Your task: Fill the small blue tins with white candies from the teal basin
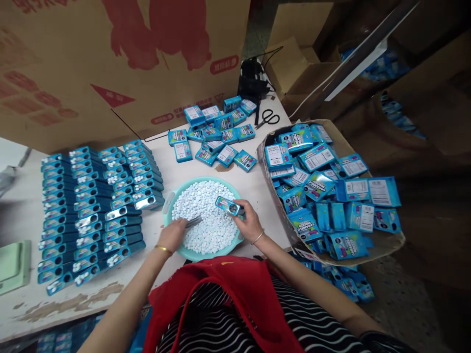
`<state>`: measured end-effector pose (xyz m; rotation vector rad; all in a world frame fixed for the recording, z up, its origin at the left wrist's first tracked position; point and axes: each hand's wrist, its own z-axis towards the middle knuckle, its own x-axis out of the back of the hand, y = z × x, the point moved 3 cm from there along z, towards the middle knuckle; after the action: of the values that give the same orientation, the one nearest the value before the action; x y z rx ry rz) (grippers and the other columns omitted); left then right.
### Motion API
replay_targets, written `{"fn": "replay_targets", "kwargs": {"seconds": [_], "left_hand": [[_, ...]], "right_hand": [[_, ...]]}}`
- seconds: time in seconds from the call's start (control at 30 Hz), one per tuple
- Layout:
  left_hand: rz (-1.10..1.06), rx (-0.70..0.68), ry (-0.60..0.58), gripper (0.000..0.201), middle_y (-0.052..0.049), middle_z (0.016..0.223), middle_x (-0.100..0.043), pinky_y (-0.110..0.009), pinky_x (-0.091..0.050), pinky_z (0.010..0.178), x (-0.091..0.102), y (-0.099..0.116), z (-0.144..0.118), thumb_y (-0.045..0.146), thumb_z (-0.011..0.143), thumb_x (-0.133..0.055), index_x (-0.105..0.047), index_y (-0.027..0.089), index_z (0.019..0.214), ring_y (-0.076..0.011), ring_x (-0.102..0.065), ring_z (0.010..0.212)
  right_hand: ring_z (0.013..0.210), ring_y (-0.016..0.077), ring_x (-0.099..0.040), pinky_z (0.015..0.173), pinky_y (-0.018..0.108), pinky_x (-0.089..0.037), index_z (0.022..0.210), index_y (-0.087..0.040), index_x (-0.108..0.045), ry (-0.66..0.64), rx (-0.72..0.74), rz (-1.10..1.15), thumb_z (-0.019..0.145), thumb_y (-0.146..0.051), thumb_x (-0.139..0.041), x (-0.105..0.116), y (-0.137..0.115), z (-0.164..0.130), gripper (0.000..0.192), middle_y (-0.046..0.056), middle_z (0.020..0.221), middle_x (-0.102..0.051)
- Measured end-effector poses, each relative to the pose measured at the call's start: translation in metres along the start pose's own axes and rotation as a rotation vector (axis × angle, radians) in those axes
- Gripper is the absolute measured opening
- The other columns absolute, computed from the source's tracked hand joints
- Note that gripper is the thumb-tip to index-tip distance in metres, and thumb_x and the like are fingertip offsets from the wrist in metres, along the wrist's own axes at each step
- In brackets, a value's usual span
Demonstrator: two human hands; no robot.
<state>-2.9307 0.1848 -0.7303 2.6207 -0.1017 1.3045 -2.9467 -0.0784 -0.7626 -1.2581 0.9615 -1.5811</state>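
Note:
A mint-green basin [168,208] full of small white candies [204,215] stands in front of me. Over its left side, my left hand [172,236] is closed round a grey metal tool [194,221], whose tip reaches down to the candies; its exact kind is hard to make out. My right hand [249,220], at the basin's right rim, grips a small blue candy box [227,205] above the candies. A dark round opening shows at the box's near end. To the left, slim blue boxes [88,206] stand in several rows, many with white candies at their ends.
Loose blue boxes [221,128] lie behind the basin, near black scissors [268,117]. A cardboard tray [382,250] heaped with blue boxes stands at the right. A large carton [81,63] walls off the back. A green scale-like object [14,266] sits far left.

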Motion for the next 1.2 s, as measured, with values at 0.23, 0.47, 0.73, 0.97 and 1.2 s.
{"fn": "replay_targets", "kwargs": {"seconds": [0.23,0.47,0.73,0.97,1.2], "left_hand": [[-0.234,-0.106,0.065,0.026,-0.009,0.109,-0.062,-0.032,-0.045,0.09,-0.049,0.043,0.044,0.026,0.089,-0.043,-0.051,0.017,0.111,-0.0198,-0.058,0.1],[-0.374,-0.269,0.103,0.028,-0.006,0.097,-0.063,-0.029,-0.046,0.08,0.017,0.024,-0.003,0.038,0.089,-0.046,-0.053,0.018,0.107,-0.0165,-0.058,0.087],[-0.072,-0.322,0.073,0.025,-0.007,0.1,-0.063,-0.031,-0.045,0.079,0.087,0.058,-0.041,0.034,0.089,-0.043,-0.055,0.019,0.106,-0.019,-0.059,0.089],[0.353,-0.146,-0.005,0.022,-0.01,0.089,-0.059,-0.034,-0.045,0.067,0.11,0.115,-0.059,0.014,0.086,-0.038,-0.057,0.017,0.096,-0.0239,-0.059,0.081],[0.344,-0.124,0.115,0.021,-0.008,0.094,-0.059,-0.032,-0.045,0.068,0.113,0.09,-0.064,0.02,0.089,-0.038,-0.057,0.02,0.099,-0.0227,-0.058,0.085]], "right_hand": [[0.093,0.0201,-0.06,0.082,0.034,-0.051,0.109,-0.021,-0.052,0.06,-0.122,0.047,0.081,-0.031,-0.063,0.008,0.0,0.003,0.032,0.006,0.1,-0.061],[0.093,0.0211,-0.06,0.081,0.035,-0.052,0.109,-0.021,-0.05,0.077,-0.135,0.009,0.081,-0.029,-0.061,0.008,0.004,-0.002,0.031,0.007,0.1,-0.061],[0.108,0.0257,-0.054,0.095,0.046,-0.049,0.113,-0.021,-0.05,-0.077,0.182,-0.13,0.073,-0.008,-0.047,-0.014,-0.008,-0.006,0.042,0.011,0.111,-0.058],[0.108,0.0258,-0.054,0.094,0.047,-0.05,0.114,-0.02,-0.048,-0.112,0.284,-0.147,0.073,-0.006,-0.045,-0.024,-0.019,-0.008,0.044,0.012,0.109,-0.059],[0.111,0.0245,-0.054,0.097,0.046,-0.048,0.115,-0.021,-0.049,-0.109,0.209,-0.083,0.074,-0.007,-0.045,-0.02,-0.01,-0.01,0.043,0.011,0.113,-0.059]]}}
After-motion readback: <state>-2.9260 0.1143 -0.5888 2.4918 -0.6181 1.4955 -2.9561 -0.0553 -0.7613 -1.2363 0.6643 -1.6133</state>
